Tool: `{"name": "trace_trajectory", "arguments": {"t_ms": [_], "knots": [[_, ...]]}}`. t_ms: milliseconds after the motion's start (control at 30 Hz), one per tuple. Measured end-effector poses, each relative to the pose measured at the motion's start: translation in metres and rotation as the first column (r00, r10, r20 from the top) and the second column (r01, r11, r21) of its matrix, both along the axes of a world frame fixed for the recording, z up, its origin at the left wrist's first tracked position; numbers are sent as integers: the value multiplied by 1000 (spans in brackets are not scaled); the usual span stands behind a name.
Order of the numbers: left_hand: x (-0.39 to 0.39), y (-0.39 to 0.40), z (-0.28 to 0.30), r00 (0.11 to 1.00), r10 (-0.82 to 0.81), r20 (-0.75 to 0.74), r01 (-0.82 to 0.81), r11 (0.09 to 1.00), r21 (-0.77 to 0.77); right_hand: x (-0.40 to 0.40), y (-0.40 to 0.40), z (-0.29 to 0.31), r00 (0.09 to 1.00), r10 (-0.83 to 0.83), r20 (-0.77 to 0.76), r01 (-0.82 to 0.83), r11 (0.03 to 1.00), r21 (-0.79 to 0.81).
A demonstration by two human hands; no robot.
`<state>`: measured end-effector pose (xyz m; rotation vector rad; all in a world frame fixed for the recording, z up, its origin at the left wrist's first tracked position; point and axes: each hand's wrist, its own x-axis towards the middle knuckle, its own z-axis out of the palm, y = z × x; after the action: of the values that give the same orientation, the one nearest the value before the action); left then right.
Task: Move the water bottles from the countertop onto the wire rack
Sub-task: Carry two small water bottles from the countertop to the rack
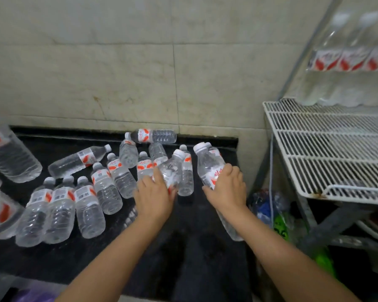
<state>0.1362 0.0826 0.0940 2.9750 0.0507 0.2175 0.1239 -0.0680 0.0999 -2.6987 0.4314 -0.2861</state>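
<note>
Left hand (154, 196): closed around the lower body of a clear water bottle (171, 168), cap pointing up and away, tilted slightly right; the fingers wrap its far side, mostly hidden.
Right hand (228, 188): gripping a second bottle (207, 162) at its red-and-white label — the white cap leans toward the wall, and the base runs down under the wrist toward the tabletop's right edge.
Tabletop (74, 256): dark and glossy, set against a pale tiled wall (118, 73).
Loose bottles (90, 205): many lie scattered on the tabletop left of the hands, most on their sides with caps toward the wall, several touching one another; one lies crosswise near the wall (155, 136).
Larger bottles (11, 158): at the far left edge, partly cut off by the frame.
Wire rack (327, 149): white, to the right of the tabletop — its near shelf is bare where visible.
Racked bottles (347, 59): a row stands upright at the back of the rack, blurred, same red-and-white labels.
Below the rack: a clutter of blue and green packaging (279, 223), too blurred to identify.
</note>
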Motion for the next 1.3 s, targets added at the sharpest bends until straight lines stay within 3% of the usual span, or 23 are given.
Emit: {"name": "trace_trajectory", "arguments": {"t_ms": [233,367,567,867,967,1067,1133,1300], "knots": [[44,-91,120,949,2,316,42,990,-131,39,-92,133,900,-66,431,65,998,18],[53,-166,167,896,34,442,90,963,-255,41,-171,180,814,-117,569,120,992,34],[66,-288,196,841,28,541,182,926,-332,45,-286,195,753,-215,622,198,975,97],[98,-418,186,871,14,491,260,835,-485,73,-368,162,727,-369,579,261,928,264],[114,-438,171,887,-35,461,345,713,-610,84,-382,149,723,-377,579,223,920,321],[129,-448,156,890,-110,442,441,457,-773,96,-394,140,743,-346,573,167,925,343],[140,-453,149,878,-162,450,478,337,-812,104,-400,136,749,-326,577,134,927,351],[163,-453,141,818,-270,509,566,215,-796,121,-405,134,729,-311,609,55,915,401]]}}
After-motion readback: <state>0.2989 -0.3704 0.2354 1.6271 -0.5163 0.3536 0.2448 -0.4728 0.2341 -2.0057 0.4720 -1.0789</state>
